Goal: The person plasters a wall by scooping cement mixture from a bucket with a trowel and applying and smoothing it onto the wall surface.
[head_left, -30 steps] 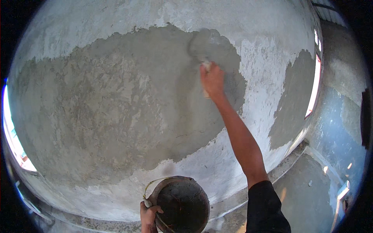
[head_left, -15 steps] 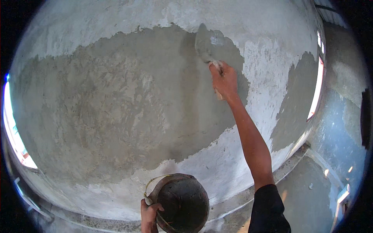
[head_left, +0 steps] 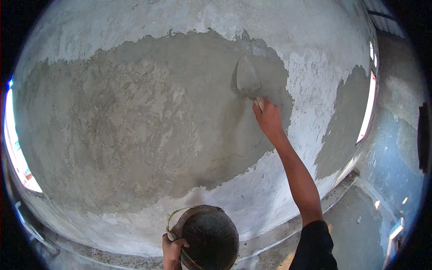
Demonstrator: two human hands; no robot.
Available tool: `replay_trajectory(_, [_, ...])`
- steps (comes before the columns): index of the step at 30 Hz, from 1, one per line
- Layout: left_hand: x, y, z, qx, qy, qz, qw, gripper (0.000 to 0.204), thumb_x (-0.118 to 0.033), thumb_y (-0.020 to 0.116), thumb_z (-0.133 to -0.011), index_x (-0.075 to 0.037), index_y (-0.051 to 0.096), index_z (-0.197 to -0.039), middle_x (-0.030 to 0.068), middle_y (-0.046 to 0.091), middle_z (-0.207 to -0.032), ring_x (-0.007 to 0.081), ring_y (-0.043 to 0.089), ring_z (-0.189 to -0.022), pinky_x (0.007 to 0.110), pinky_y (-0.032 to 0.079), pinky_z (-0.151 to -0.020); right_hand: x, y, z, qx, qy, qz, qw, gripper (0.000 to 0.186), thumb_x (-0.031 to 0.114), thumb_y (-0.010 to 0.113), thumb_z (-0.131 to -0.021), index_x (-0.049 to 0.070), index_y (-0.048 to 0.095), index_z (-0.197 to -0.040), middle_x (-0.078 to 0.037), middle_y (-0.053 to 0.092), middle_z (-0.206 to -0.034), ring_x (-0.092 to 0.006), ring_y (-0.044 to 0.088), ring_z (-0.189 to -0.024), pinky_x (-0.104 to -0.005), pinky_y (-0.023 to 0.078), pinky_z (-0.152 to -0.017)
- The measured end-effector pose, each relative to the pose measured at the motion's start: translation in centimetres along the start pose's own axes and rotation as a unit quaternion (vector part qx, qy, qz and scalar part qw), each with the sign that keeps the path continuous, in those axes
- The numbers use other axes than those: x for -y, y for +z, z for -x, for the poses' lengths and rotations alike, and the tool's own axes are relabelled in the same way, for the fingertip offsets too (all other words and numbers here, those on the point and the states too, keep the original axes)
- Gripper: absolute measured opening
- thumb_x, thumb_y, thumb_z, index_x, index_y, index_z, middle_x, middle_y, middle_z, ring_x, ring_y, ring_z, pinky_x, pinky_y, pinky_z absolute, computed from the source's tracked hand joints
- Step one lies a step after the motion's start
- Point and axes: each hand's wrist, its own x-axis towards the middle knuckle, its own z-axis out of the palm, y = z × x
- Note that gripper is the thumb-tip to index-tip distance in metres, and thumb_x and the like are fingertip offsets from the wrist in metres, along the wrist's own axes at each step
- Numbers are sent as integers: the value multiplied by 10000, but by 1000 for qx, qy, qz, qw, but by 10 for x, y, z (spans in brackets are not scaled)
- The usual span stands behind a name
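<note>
My right hand [head_left: 269,118] is closed round the handle of a pointed trowel [head_left: 247,77], whose grey blade lies against or very near the wall. Around the blade spreads a broad patch of darker, damp-looking plaster [head_left: 198,121] with ragged edges. Low in the view, my left hand [head_left: 173,248] grips the side of a dark round bucket [head_left: 209,236] by its handle grip, with the thumb at the rim. The bucket's inside is dark, and how much it holds I cannot tell. A thin yellowish handle arcs over its far rim.
Paler, whitish wall [head_left: 310,94] borders the plaster patch. A second darker patch [head_left: 337,121] lies farther right. Bright openings stand at the far left [head_left: 17,148] and right [head_left: 368,108]. A ledge [head_left: 288,231] runs along the wall's foot, above the grey floor [head_left: 348,229].
My right hand has drawn the trowel downward and slightly right over the plaster, and the blade's face shows more plainly. My left hand still holds the bucket in nearly the same place.
</note>
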Motion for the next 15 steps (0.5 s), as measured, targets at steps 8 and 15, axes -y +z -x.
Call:
replay_trajectory(8, [-4, -3, 5, -20, 26, -40, 999, 440, 10, 543, -465, 30, 435, -892, 111, 519, -696, 206, 500, -580, 301, 412, -505, 2, -30, -40, -91, 89, -46, 991, 314, 276, 529, -824, -34, 555, -783, -204, 580, -655, -346, 587, -619, -370, 450, -571])
replay_trajectory(15, [-5, -9, 11, -31, 3, -17, 999, 431, 16, 532, -462, 47, 444, -882, 112, 528, -701, 215, 504, -590, 297, 417, -516, 66, 40, -69, -129, 38, -62, 989, 290, 220, 550, -794, -69, 556, -821, -251, 582, -719, -386, 591, -713, -419, 464, -621])
